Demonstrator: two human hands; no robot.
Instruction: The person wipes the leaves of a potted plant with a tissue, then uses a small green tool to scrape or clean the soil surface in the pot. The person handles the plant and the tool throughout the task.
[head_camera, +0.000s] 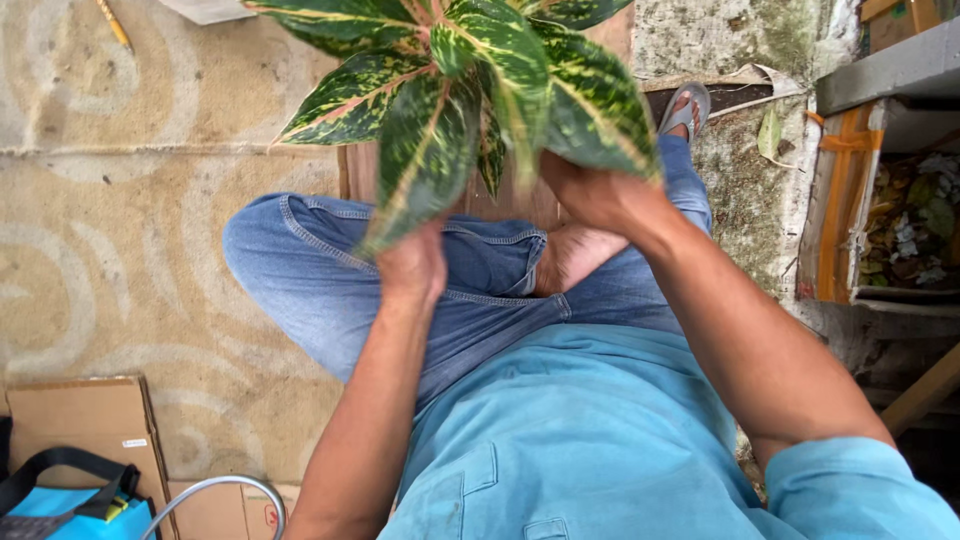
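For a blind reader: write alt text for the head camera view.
Seen from above, a seated person's left hand and right hand hold a plant with green, yellow-speckled, pink-veined leaves over their crossed, jeans-clad legs. Cardboard boxes lie on the patterned concrete floor at lower left.

Floor (150, 250): pale concrete marked with faint swirl lines. Flat cardboard pieces (85, 420) lie at the lower-left corner, touching a blue bag with black straps (60, 495). A curved grey hose (215, 490) sits just beside the bag. A yellow pencil (113, 22) lies at the upper-left edge. A grey sandal (686, 108) rests near the mossy wall (760, 190). A crate of dry leaves (900, 225) stands at the right edge.
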